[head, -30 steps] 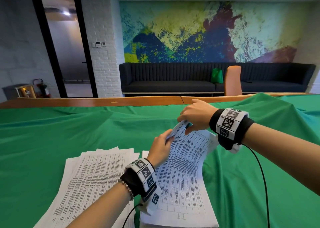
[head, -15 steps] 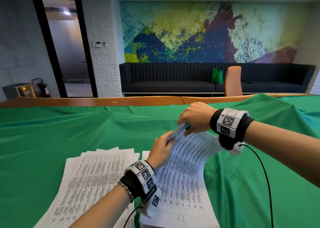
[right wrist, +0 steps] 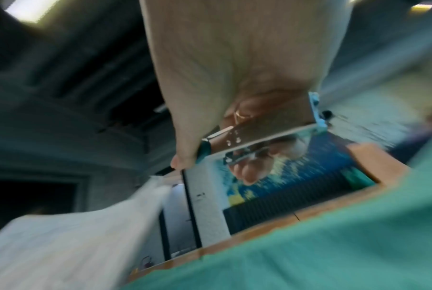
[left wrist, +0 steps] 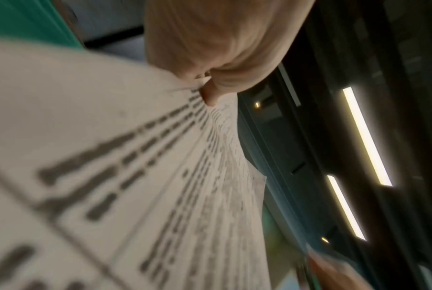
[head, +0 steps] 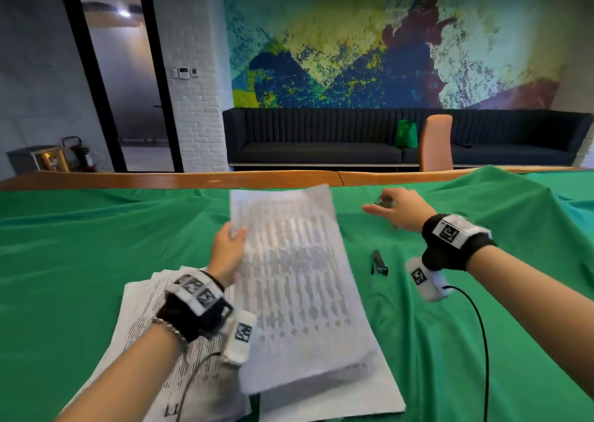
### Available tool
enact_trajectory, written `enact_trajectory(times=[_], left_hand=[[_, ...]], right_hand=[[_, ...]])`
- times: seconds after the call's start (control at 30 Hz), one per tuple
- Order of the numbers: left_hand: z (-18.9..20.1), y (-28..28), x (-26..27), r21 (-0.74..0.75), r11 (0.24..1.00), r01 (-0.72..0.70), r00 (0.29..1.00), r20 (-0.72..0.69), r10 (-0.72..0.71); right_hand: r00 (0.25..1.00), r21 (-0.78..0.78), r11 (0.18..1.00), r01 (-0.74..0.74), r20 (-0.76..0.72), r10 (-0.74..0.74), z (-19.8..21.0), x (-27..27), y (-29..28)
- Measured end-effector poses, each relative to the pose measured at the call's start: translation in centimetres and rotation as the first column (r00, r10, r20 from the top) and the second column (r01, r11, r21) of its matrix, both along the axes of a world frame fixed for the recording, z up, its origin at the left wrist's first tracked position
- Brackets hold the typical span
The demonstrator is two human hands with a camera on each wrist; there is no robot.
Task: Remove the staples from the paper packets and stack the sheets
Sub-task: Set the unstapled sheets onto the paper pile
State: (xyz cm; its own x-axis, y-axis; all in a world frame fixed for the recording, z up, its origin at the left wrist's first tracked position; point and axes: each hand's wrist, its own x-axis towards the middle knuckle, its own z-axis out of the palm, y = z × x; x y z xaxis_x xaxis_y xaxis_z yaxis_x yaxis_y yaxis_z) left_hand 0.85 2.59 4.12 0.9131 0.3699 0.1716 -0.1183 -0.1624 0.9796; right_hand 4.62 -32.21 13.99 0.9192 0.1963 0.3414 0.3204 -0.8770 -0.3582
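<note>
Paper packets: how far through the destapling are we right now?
Done: a loose stack of sheets lies at left. In hand: the left hand holds a lifted packet by its edge; the right hand grips a metal staple remover, apart from it. Left: paper underneath; staples unreadable.

You've got a green cloth [head: 96, 261] over the wooden table [head: 160, 182]. Behind it: dark sofa [head: 321, 139], orange chair [head: 437, 142], green bag [head: 406, 134], mural [head: 385, 52].

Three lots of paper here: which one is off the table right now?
The printed sheets pinched at their left edge by the left hand. The loose stack at left and the sheets underneath lie flat on the green cloth.
</note>
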Motion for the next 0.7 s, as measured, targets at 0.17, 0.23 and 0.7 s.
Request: enact_trajectory(times=[0.17, 0.23, 0.7], left_hand=[[1.3, 8.6, -0.3, -0.05, 0.98, -0.194, 0.978, -0.087, 0.189], [0.6, 11.1, -0.9, -0.051, 0.974, -0.219, 0.963, -0.169, 0.208], [-3.7, 10.8, -4.1, 0.68, 0.72, -0.139, 0.843, -0.3, 0.447]], right_hand=[[0.889, -0.066, 0.985, 0.16, -0.424, -0.173, -8.6, 0.5, -2.1], [0.85, -0.122, 0.98, 0.156, -0.489, -0.196, -11.9, 0.9, -2.2], [0.935, -0.162, 0.979, 0.127, -0.311, -0.173, -15.9, 0.0, 2.7]])
